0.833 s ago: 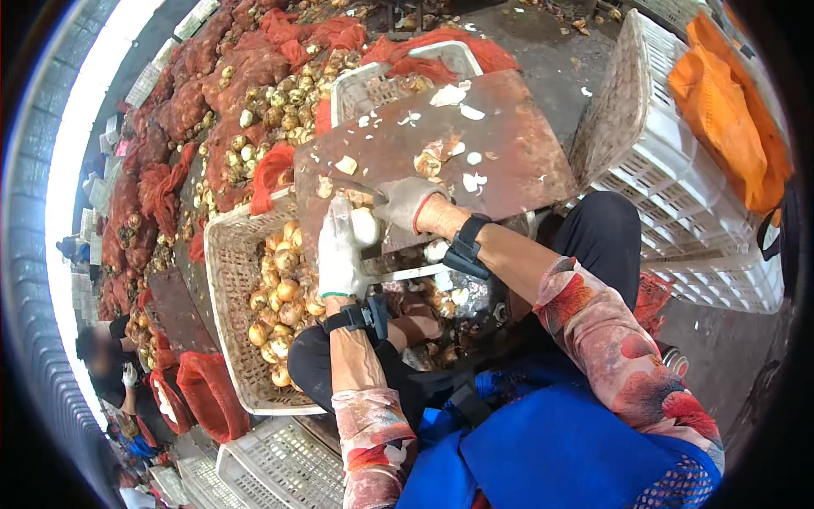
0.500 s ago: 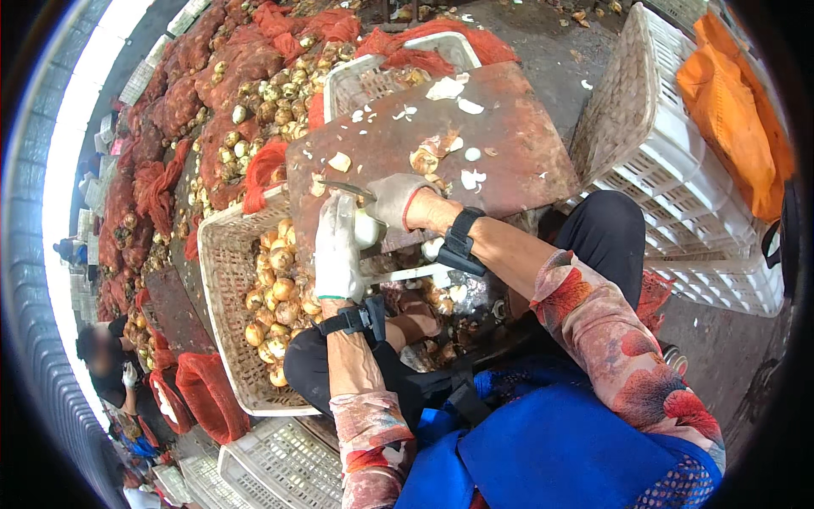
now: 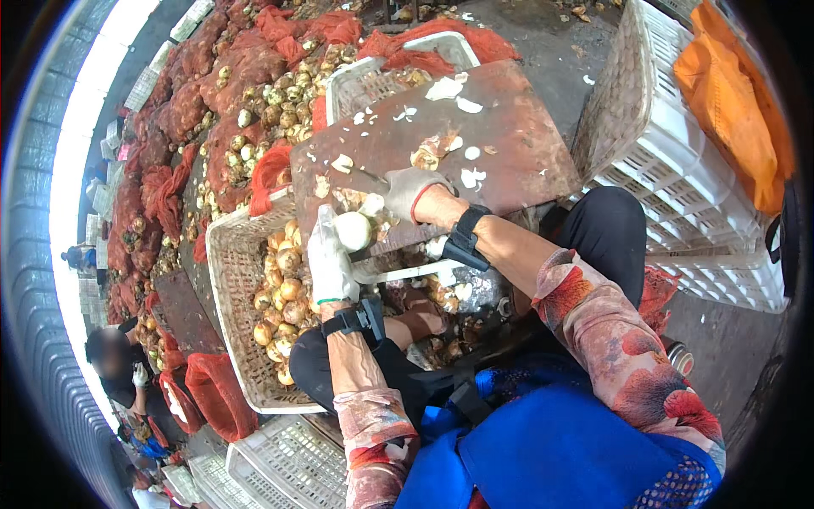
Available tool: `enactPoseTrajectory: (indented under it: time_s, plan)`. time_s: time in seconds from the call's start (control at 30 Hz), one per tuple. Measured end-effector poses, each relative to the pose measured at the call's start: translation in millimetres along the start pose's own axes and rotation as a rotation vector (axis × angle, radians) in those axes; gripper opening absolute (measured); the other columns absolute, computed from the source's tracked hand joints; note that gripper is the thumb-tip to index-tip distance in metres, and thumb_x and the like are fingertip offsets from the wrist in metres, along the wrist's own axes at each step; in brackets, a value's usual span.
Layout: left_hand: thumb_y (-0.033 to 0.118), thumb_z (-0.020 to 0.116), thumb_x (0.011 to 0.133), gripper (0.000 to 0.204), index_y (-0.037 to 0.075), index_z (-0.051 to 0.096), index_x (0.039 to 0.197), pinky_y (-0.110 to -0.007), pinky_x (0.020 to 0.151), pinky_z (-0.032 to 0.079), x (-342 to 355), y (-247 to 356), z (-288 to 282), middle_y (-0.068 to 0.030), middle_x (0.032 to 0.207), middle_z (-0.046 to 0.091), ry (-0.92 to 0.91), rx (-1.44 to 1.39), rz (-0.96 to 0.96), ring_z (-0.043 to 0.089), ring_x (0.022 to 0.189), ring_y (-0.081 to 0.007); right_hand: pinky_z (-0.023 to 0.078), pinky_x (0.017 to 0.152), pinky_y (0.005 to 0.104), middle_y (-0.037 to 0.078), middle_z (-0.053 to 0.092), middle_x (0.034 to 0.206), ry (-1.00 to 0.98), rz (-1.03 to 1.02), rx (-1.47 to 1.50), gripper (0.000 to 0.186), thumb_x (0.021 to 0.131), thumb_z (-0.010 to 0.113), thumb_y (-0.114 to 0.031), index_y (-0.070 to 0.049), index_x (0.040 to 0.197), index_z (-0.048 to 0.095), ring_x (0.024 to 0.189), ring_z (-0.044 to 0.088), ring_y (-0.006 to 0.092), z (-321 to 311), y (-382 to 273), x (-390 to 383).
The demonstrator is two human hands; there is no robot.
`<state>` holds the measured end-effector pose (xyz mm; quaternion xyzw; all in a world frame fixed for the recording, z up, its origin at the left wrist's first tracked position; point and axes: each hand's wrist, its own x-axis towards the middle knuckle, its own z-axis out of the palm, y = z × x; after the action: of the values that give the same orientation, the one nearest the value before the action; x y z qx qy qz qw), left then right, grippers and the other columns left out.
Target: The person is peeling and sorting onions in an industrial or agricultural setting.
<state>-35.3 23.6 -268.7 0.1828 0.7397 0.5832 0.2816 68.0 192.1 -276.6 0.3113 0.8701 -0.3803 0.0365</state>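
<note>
Head view: the left hand (image 3: 329, 263), in a white work glove, has its fingers closed around a pale peeled onion (image 3: 353, 230), holding it at the near edge of the brown worktop (image 3: 517, 153) — a worn board lying across white crates. The right hand (image 3: 410, 192), also gloved, is clenched on the handle of a knife (image 3: 370, 177) whose dark blade points left across the board, just above the onion. Both wrists carry black straps, and the forearms wear patterned floral sleeves.

On the board lie scraps of white onion skin (image 3: 444, 88) and a small heap of trimmings (image 3: 429, 153) just beyond the right hand. Under the board's near edge, between the person's knees, a container of peelings (image 3: 445, 297) shows, partly hidden by the arms.

To the left of the left hand stands a white plastic basket (image 3: 227, 254) filled with unpeeled yellow-brown onions (image 3: 284, 288). Beyond it, red mesh sacks (image 3: 229, 68) of onions pile up toward the upper left, with loose onions among them. On the right an upturned white crate (image 3: 670, 161) carries an orange cloth (image 3: 729, 93). At the lower edge sit more white crates (image 3: 280, 467) and the person's blue apron (image 3: 543, 450). At the far left another person (image 3: 119, 365) crouches — well apart from the board.
</note>
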Motion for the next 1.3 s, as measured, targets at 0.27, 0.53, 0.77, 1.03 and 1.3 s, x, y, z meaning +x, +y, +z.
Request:
enactPoseTrajectory:
  time_s: [0.27,0.53,0.77,1.03,1.3]
  plan:
    - [0.043,0.057,0.098,0.048,-0.002,0.060,0.115,-0.028,0.073,0.048,-10,9,-3,-0.0038,0.094,0.063,0.124,0.051,0.085,0.057,0.082,-0.0105,0.051,0.082,0.0429,0.024,0.068,0.103,-0.191,0.026,0.104,0.053,0.087,0.054,-0.044,0.000,0.116,0.063,0.097,0.067,0.0361,12,-21,4]
    - [0.035,0.062,0.094,0.042,-0.003,0.064,0.112,-0.030,0.071,0.049,-11,22,-1,-0.0076,0.089,0.065,0.067,0.286,0.083,0.060,0.079,-0.0153,0.052,0.081,0.0453,0.024,0.068,0.102,-0.103,-0.073,0.102,0.039,0.086,0.057,-0.032,-0.002,0.108,0.069,0.096,0.067,0.0378,24,-20,5]
    - [0.024,0.065,0.090,0.058,-0.007,0.047,0.136,-0.031,0.089,0.049,-9,23,1,-0.0203,0.124,0.058,0.011,0.662,0.030,0.059,0.109,-0.0229,0.053,0.078,0.0456,0.025,0.068,0.103,-0.132,-0.107,-0.016,0.034,0.085,0.055,-0.019,-0.002,0.113,0.066,0.096,0.068,0.0377,26,-24,5]
    - [0.025,0.065,0.092,0.066,-0.002,0.032,0.144,-0.034,0.082,0.056,-2,32,-13,-0.0128,0.122,0.058,-0.163,0.102,-0.045,0.059,0.106,-0.0193,0.051,0.078,0.0448,0.023,0.068,0.107,-0.190,-0.204,0.151,0.073,0.081,0.061,-0.040,-0.027,0.148,0.037,0.093,0.067,0.0369,35,-11,18]
    - [0.036,0.062,0.093,0.051,-0.002,0.055,0.126,-0.029,0.088,0.046,17,59,9,-0.0069,0.108,0.062,-0.284,0.330,-0.089,0.057,0.098,-0.0142,0.053,0.079,0.0445,0.020,0.070,0.103,-0.136,-0.112,-0.001,0.042,0.077,0.067,-0.032,-0.004,0.109,0.069,0.094,0.069,0.0337,25,-21,17]
